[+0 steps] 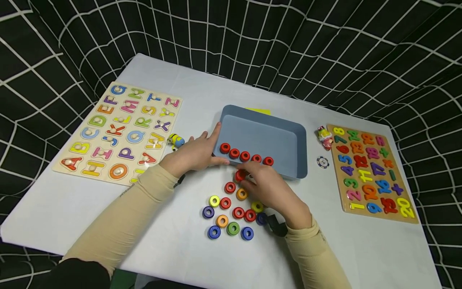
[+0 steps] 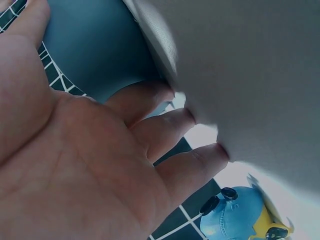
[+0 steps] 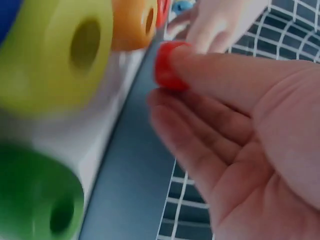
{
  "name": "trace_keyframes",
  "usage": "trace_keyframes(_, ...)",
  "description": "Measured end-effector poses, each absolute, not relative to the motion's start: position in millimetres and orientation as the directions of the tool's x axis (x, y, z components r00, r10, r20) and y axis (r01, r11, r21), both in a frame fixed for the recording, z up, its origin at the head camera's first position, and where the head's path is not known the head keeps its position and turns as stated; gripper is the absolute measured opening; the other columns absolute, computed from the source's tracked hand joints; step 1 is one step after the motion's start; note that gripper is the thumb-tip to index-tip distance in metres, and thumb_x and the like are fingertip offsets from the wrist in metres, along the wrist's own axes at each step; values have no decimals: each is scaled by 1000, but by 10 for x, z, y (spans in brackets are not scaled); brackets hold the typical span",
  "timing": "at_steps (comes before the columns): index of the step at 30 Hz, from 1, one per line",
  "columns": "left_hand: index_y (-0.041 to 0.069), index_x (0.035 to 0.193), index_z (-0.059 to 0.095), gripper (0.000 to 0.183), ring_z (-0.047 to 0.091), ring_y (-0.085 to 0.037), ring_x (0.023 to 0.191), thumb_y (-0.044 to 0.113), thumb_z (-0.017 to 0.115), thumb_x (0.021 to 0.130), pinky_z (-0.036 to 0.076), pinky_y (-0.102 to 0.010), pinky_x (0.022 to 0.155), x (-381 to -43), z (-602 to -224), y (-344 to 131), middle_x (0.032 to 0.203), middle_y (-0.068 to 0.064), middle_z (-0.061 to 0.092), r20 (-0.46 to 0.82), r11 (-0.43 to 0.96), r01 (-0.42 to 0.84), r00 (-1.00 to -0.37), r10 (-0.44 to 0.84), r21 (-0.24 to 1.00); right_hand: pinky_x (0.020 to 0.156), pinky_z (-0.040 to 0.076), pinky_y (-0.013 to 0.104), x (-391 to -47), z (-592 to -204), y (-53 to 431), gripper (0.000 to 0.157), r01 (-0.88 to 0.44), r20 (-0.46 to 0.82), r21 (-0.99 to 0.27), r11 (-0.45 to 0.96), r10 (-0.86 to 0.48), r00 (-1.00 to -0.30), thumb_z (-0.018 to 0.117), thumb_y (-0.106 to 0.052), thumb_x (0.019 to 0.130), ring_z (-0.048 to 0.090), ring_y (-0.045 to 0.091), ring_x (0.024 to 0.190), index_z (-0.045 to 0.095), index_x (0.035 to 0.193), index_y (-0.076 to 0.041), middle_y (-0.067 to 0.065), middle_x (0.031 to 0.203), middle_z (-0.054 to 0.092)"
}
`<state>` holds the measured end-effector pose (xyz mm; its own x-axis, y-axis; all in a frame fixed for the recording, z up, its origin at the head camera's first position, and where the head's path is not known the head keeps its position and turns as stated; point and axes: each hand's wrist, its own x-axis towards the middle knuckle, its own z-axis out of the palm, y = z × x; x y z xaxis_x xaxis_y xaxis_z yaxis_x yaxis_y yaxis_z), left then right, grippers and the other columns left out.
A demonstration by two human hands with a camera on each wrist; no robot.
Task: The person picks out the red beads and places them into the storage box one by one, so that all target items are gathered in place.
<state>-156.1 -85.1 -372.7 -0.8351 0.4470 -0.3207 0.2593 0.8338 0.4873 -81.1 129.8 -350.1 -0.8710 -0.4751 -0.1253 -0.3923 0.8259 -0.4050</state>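
A grey-blue tray [image 1: 263, 132] lies mid-table with several red rings [image 1: 244, 156] in a row along its front side. My left hand [image 1: 195, 154] rests at the tray's left front corner, its fingers extended along the side and the thumb by the front rim. In the left wrist view its fingertips touch the white tabletop [image 2: 250, 100]. With thumb and fingers my right hand [image 1: 265, 182] pinches a red ring [image 3: 170, 65] just outside the front rim. Loose red, orange, yellow, green and blue rings, including a green ring [image 1: 233, 228], lie on the table in front of the tray.
An alphabet board [image 1: 126, 120] lies at the left and a number board [image 1: 361, 176] at the right. A small blue-and-yellow figure [image 1: 176, 140] is beside the left hand. Right of the tray are another figurine [image 1: 325, 138] and a round chip [image 1: 323, 162]. Yellow paper [image 1: 261, 110] shows behind the tray.
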Motion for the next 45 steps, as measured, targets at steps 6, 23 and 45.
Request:
trace_keyframes(6, 14, 154, -16, 115, 17, -35, 148, 68, 57, 83, 20, -62, 115, -1565, -3723, -847, 157, -17, 27, -327, 836, 257, -833, 446, 485, 85, 56, 40, -824, -3416, 1618, 33, -351, 42, -458, 817, -375, -926, 74, -13, 84, 68, 20, 97, 66, 116, -13, 3, 109, 69)
trace_keyframes(23, 13, 153, -17, 115, 17, -35, 149, 68, 56, 83, 21, -62, 115, -1567, -3722, -861, 156, -18, 28, -330, 835, 258, -831, 448, 486, 85, 54, 48, -855, -3412, 2064, 33, -146, 137, -436, 888, -95, -986, 69, -10, 88, 67, 30, 100, 64, 120, -7, 15, 114, 68)
trace_keyframes(45, 14, 154, -16, 114, 17, -35, 149, 68, 56, 83, 20, -61, 115, -1578, -3734, -858, 157, -19, 27, -332, 836, 256, -831, 447, 485, 90, 52, 51, -830, -3426, 2004, 36, -165, 48, -414, 895, -159, -986, 66, -11, 90, 65, 33, 108, 64, 126, -9, 15, 124, 66)
